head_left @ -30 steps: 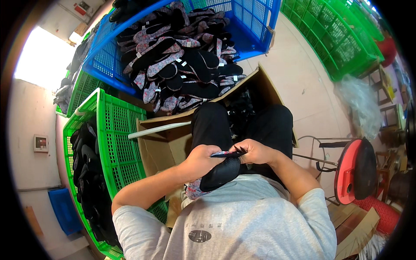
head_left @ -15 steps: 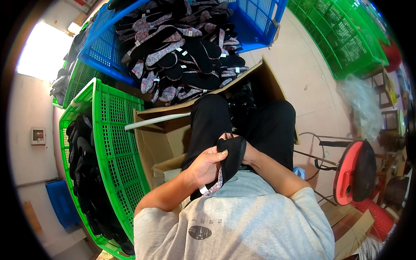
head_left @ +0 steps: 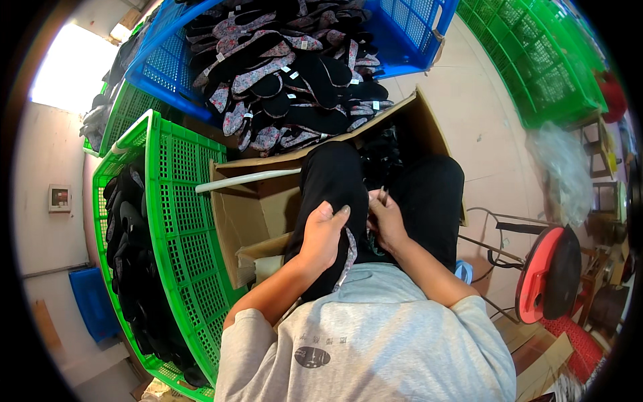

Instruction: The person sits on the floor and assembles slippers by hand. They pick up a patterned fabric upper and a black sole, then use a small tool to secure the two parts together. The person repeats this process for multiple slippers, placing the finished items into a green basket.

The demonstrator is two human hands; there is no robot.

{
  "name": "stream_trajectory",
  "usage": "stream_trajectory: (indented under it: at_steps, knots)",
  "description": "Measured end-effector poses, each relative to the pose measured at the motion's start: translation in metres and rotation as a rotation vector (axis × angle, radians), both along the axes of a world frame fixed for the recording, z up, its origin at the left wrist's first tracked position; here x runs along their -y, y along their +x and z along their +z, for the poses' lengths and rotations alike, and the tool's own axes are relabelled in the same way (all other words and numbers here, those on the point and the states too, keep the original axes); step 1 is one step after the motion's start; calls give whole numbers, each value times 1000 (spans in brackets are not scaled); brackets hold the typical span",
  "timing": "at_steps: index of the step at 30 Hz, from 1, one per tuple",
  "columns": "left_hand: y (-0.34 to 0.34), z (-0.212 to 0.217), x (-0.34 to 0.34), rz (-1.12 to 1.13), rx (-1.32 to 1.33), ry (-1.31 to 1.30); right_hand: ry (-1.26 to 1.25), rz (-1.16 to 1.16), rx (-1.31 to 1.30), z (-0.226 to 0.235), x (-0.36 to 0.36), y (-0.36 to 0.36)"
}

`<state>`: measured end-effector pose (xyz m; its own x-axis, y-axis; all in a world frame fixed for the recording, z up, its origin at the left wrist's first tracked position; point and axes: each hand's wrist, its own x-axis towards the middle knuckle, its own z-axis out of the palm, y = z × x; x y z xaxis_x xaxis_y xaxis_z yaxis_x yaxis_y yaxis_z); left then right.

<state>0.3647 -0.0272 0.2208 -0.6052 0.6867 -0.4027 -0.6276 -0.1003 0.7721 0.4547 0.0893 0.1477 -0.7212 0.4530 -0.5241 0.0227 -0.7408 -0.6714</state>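
Two large plastic crates take up much of the frame: a green crate on the left with black slippers inside, and a blue crate at the top, with a pile of floral and black slippers. The person's grey shirt covers the lower middle, below black trousers. An open cardboard box sits left of centre, behind the knees, and a clear plastic bag is at the right. At the centre, the left hand is closed on a slipper with floral edging, thumb uppermost, its other fingers mostly hidden. The slipper is over the lap, its dark part hard to tell from the trousers. Just right of it, the right hand has its fingers curled around a small dark tool, whose exact kind I cannot tell.
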Motion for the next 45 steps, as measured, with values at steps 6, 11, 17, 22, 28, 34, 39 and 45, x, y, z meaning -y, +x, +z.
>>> stream_trajectory:
  at_steps: [6,11,17,22,28,34,39,45]
  knots:
    - [-5,-36,-6,-55,-69,-77,74,-145,-81,17,-16,11]
    - [6,-7,-7,-21,-269,-280,182,-88,-209,25,-23,20]
    - [1,-2,2,-145,-911,-558,375,192,-197,58,-25,27]
    - [-3,12,-6,14,-1499,-554,551,270,-207,53,-23,26]
    - [-18,-9,-7,-128,-1437,-314,596,283,-137,49,-25,27]
    - [-8,-4,-12,-212,-1518,-356,630,269,-139,55,-23,29]
    - [-5,-10,-9,-188,-1575,-311,700,252,-123,47,-15,32]
    - [-7,-17,-8,-155,-1507,-279,948,215,-55,50,-7,31]
